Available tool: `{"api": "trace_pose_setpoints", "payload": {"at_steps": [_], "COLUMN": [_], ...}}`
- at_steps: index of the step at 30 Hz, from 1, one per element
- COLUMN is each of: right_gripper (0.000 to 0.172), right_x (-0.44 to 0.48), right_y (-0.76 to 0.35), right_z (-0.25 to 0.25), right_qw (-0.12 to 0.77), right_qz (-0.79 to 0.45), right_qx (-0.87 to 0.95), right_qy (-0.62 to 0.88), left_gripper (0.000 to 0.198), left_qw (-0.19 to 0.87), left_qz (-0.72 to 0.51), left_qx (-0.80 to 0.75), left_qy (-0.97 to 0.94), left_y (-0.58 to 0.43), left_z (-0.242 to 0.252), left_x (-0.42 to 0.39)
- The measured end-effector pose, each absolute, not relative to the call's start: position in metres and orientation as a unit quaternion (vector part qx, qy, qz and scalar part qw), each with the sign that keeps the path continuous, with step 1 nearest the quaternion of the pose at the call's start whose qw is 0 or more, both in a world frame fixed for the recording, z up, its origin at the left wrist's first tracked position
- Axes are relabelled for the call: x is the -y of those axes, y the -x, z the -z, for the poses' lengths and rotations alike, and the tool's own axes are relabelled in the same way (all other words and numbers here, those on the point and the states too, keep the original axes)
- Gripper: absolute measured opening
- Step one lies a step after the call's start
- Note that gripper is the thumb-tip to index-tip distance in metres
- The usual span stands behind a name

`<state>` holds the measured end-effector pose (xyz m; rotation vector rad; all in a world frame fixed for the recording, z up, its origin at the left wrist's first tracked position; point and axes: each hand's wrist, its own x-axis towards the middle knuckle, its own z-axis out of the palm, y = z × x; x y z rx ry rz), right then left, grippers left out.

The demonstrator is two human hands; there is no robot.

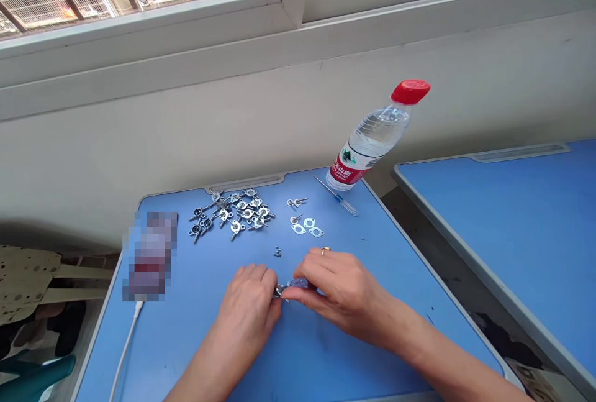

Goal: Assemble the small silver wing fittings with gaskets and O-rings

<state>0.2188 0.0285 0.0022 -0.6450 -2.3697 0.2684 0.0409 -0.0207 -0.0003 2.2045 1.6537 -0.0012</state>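
- Pinching a small metal part point(278, 291) over the bench point(190, 296) with our left hand point(250, 299).
- Gripping a translucent bluish handle point(298, 283) beside it with our right hand point(342, 287).
- We judge the part light, stiff, perhaps slippery, best held by its body.

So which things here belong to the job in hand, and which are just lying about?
Likely the job:
metal part in the left hand
clear-handled tool in the right hand
piled metal parts
flat plates
tiny metal pieces

Likely lying about:
bottle
white cable
slim tool (unsure)
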Motion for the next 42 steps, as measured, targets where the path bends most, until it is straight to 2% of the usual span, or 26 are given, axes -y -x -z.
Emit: {"api": "trace_pose_setpoints", "payload": {"at_steps": [9,19,26,30,33,37,42], "right_gripper": [0.046,0.046,0.045,0.045,0.045,0.043,0.034], "right_x": [-0.026,-0.028,-0.032,-0.034,-0.037,-0.040,-0.045], "right_y": [-0.214,-0.217,-0.222,-0.220,-0.219,-0.216,-0.213], "right_z": [0.002,-0.002,0.002,0.009,0.011,0.018,0.020], "right_qw": [0.364,0.380,0.309,0.305,0.318,0.314,0.343], "right_qz": [-0.071,-0.091,-0.112,-0.093,-0.088,-0.149,-0.267], "right_qx": [0.889,0.873,0.894,0.894,0.887,0.878,0.829], "right_qy": [0.268,0.291,0.304,0.314,0.323,0.330,0.351], "left_gripper": [0.017,0.015,0.008,0.007,0.018,0.028,0.018], "left_qw": [0.190,0.179,0.183,0.174,0.178,0.231,0.244], "left_qz": [-0.015,-0.011,0.002,0.020,0.024,0.023,-0.001], "left_qx": [-0.592,-0.600,-0.617,-0.629,-0.623,-0.589,-0.607], "left_qy": [-0.783,-0.780,-0.766,-0.757,-0.761,-0.774,-0.757], "left_y": [-0.040,-0.040,-0.036,-0.027,-0.019,-0.014,-0.010], "left_z": [0.003,0.003,-0.002,-0.007,-0.012,-0.020,-0.024], "left_x": [0.021,0.023,0.020,0.017,0.017,0.019,0.019]}}
